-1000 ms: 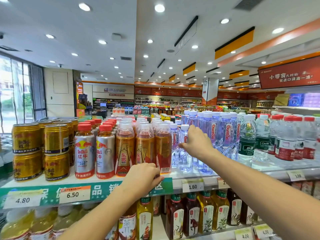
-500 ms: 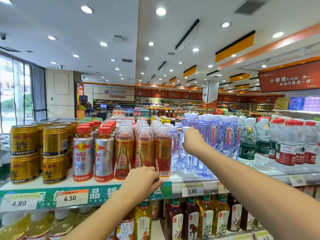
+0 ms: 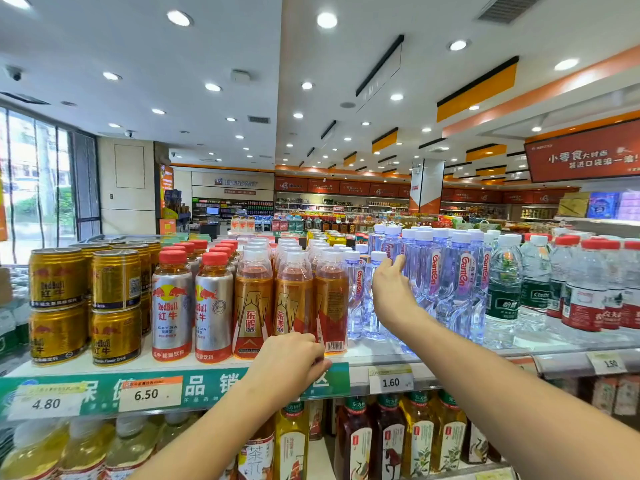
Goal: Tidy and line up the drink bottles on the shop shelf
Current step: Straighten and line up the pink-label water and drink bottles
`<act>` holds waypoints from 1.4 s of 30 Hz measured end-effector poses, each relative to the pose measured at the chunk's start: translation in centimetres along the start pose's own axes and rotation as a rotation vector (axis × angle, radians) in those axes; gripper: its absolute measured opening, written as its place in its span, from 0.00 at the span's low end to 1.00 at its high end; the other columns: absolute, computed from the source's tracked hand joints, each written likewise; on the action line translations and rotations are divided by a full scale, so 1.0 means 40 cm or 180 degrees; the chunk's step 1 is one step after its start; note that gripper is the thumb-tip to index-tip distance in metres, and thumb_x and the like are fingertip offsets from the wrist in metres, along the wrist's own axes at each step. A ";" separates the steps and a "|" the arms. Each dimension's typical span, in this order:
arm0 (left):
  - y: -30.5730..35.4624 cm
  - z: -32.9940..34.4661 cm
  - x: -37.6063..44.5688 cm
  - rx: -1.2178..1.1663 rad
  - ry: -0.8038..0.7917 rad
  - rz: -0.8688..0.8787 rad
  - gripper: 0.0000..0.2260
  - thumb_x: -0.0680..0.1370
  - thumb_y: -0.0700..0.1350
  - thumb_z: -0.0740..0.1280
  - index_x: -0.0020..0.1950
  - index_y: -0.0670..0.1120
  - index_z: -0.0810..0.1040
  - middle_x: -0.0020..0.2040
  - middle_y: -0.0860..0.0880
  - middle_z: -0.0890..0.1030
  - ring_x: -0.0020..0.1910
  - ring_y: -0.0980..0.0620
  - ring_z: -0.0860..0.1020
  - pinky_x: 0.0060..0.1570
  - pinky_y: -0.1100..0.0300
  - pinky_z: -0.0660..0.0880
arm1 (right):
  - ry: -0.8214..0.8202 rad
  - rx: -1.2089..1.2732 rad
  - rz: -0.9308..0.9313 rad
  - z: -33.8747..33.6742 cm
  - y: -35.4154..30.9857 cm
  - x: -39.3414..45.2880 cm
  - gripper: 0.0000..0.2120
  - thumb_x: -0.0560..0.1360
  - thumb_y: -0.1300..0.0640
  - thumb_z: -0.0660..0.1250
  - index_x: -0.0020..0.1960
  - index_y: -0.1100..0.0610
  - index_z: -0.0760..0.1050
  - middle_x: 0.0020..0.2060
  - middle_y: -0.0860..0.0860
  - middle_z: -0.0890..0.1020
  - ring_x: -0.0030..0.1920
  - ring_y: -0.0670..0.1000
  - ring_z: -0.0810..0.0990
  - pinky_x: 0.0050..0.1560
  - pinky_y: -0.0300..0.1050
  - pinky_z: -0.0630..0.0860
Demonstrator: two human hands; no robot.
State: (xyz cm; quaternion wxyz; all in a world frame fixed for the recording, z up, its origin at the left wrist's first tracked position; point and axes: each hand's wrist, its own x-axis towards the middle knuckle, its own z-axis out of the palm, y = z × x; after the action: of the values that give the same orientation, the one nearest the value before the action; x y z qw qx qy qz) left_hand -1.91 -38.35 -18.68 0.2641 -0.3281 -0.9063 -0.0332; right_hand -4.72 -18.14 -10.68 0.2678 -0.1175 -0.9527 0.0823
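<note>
right hand curls round a small clear plastic white-capped water bottle on the shop shelf; left hand curled at the edge, hold unclear; best slid upright, label forward

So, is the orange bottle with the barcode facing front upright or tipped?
Upright: the orange bottle stands on its base on the shelf, its cap straight above.

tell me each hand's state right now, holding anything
Left hand: fingers curled at the base of the orange bottle; grip cannot be told.
Right hand: among the water bottles, fingers hidden; cannot be told.
</note>
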 end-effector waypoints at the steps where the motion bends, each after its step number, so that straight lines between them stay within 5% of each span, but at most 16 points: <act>1: 0.000 -0.001 0.000 -0.0005 0.0006 0.0010 0.17 0.84 0.60 0.58 0.56 0.53 0.83 0.48 0.56 0.81 0.47 0.56 0.78 0.46 0.59 0.79 | -0.0012 -0.0070 -0.0022 -0.001 0.001 -0.004 0.29 0.74 0.77 0.67 0.73 0.71 0.63 0.75 0.72 0.56 0.54 0.61 0.84 0.40 0.44 0.70; 8: -0.001 -0.006 0.004 0.0009 -0.0006 0.0032 0.17 0.83 0.60 0.59 0.56 0.53 0.83 0.48 0.55 0.82 0.46 0.56 0.78 0.43 0.62 0.76 | 0.0122 -0.0098 -0.0307 0.029 0.033 -0.026 0.32 0.72 0.80 0.66 0.74 0.70 0.62 0.74 0.69 0.60 0.34 0.59 0.78 0.37 0.45 0.68; 11: 0.001 -0.006 0.003 0.0040 -0.0012 0.0018 0.17 0.83 0.60 0.59 0.55 0.53 0.83 0.47 0.55 0.81 0.45 0.57 0.78 0.41 0.63 0.73 | 0.0273 -0.0098 -0.0377 0.068 0.045 -0.036 0.50 0.69 0.82 0.67 0.83 0.65 0.44 0.77 0.65 0.57 0.46 0.64 0.84 0.36 0.47 0.71; 14: 0.002 -0.006 0.002 0.0054 -0.0033 0.0003 0.17 0.83 0.60 0.59 0.55 0.53 0.83 0.47 0.55 0.81 0.46 0.56 0.78 0.43 0.61 0.77 | 0.0219 0.0046 -0.0385 0.078 0.046 -0.052 0.50 0.71 0.82 0.64 0.84 0.61 0.43 0.82 0.63 0.49 0.57 0.69 0.81 0.40 0.51 0.75; 20: 0.008 -0.005 0.003 0.0109 -0.0056 -0.0077 0.18 0.83 0.60 0.59 0.55 0.52 0.84 0.47 0.55 0.81 0.46 0.55 0.79 0.46 0.57 0.80 | 0.0133 -0.0002 -0.0452 0.089 0.061 -0.049 0.51 0.70 0.82 0.64 0.84 0.60 0.43 0.83 0.59 0.41 0.35 0.57 0.75 0.32 0.46 0.68; 26: 0.014 0.000 -0.002 0.0168 0.0005 -0.0138 0.18 0.83 0.61 0.58 0.54 0.52 0.83 0.47 0.55 0.81 0.46 0.55 0.78 0.45 0.57 0.79 | 0.0030 -0.0109 -0.0475 0.091 0.059 -0.049 0.49 0.73 0.82 0.59 0.84 0.61 0.36 0.83 0.57 0.36 0.47 0.58 0.80 0.38 0.46 0.72; 37: 0.017 -0.001 -0.004 0.0126 0.0103 -0.0168 0.17 0.83 0.61 0.59 0.54 0.53 0.84 0.47 0.55 0.81 0.46 0.56 0.78 0.43 0.61 0.76 | -0.0130 0.0334 -0.0398 0.132 0.085 -0.020 0.51 0.75 0.78 0.60 0.83 0.55 0.31 0.82 0.50 0.31 0.35 0.56 0.76 0.29 0.45 0.68; 42: 0.015 -0.003 -0.004 0.0145 0.0064 -0.0169 0.17 0.83 0.61 0.60 0.53 0.53 0.84 0.46 0.56 0.81 0.46 0.55 0.79 0.44 0.57 0.80 | -0.0224 0.0625 -0.0354 0.119 0.081 -0.028 0.52 0.78 0.72 0.64 0.82 0.51 0.28 0.82 0.50 0.31 0.36 0.56 0.80 0.32 0.52 0.77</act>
State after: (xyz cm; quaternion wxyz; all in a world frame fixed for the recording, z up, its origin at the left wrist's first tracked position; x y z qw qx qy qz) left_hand -1.37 -37.99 -18.71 0.2796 -0.2975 -0.9126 -0.0228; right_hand -5.70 -15.77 -15.95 0.2485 -0.0347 -0.9540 0.1644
